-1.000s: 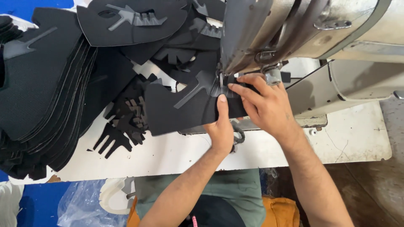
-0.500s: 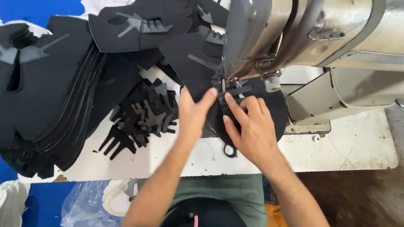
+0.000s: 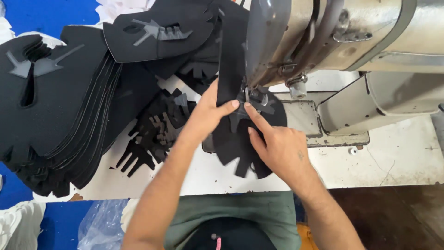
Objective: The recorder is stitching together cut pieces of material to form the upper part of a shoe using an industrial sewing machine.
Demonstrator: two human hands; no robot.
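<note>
Your two hands, left hand (image 3: 206, 113) and right hand (image 3: 277, 148), press one black cut piece (image 3: 240, 139) flat on the surface (image 3: 393, 162), fingers extended, under one sewing machine (image 3: 323, 37); beyond, one stack of black panels (image 3: 69, 106).

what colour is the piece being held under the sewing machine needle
Black. The fabric piece under both hands shows best in the head view.

L hand (image 3: 206, 113) + R hand (image 3: 277, 148) — fingers extended, tips nearly meeting
</note>
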